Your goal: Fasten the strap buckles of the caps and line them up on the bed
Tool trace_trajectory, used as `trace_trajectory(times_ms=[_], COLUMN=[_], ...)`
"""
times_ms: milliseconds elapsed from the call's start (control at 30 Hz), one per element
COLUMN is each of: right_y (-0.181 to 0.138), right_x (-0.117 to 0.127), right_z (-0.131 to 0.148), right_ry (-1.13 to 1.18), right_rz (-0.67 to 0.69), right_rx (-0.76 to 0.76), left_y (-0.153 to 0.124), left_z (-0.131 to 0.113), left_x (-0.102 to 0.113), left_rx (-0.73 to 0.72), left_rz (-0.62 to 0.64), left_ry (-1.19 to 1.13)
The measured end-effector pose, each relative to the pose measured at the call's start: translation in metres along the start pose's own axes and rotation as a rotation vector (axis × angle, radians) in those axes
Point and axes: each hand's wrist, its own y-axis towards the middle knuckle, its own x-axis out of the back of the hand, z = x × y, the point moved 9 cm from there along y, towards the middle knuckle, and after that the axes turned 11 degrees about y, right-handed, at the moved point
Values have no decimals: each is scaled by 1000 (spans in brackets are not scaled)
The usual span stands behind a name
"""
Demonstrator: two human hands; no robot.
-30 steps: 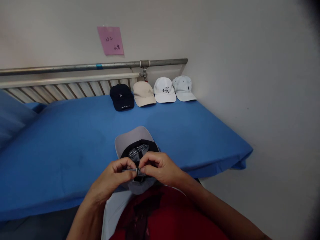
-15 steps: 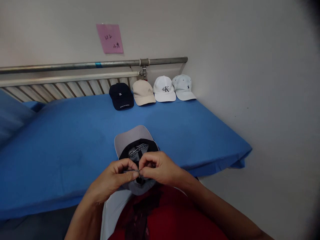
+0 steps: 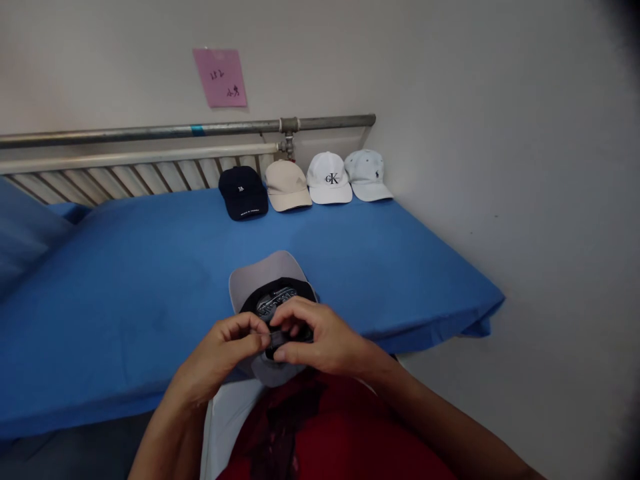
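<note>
A grey baseball cap (image 3: 251,285) lies upside down at the near edge of the blue-covered surface, its brim pointing away from me and its black lining showing. My left hand (image 3: 226,348) pinches the cap's dark back strap (image 3: 277,339) between thumb and fingertips. Close by on the other side, my right hand (image 3: 323,337) has its thumb and forefinger apart around the strap's free side, over the cap's opening. Both hands cover part of the crown and the strap's fastening.
Along the back of the blue cover (image 3: 165,293) stand a navy cap (image 3: 243,191), a beige cap (image 3: 287,185), a white cap (image 3: 329,177) and a pale blue cap (image 3: 369,175). Behind them are a radiator (image 3: 165,175) and a metal pipe (image 3: 240,127). A wall (image 3: 525,220) rises at the right.
The fingertips of my two hands met at the strap before. Now my right thumb and forefinger have spread apart, and my left hand has shifted slightly left with the strap.
</note>
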Motion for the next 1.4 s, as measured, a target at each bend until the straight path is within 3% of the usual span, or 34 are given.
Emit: trace_trajectory(times_ms=[133,333,467,567,767,1167,1300,1400], right_y=[-3,-5,-8,-9,-7,-4,-4,-5], right_x=[-7,-2,-1,-5,-9,2,-3,-11], right_z=[10,14,27,32,29,24,24,28], right_ry=[-227,-240,-252,-265,-278,-311,-341,-345], right_rz=[33,-60,-88,-57,-33,-137,-94,-36], right_rx=[158,243,356,411,411,376,408,455], left_y=[2,-6,-14,-14,-9,-10,-10,-9], left_z=[3,-8,-21,-22,-16,-7,-11,-15], left_x=[1,9,3,-1,-6,10,9,-2], left_rx=[-9,-94,-137,-115,-86,-62,-54,-37], left_rz=[-13,-97,-41,-20,-4,-73,-59,39], left_ry=[-44,17,208,208,68,-64,13,100])
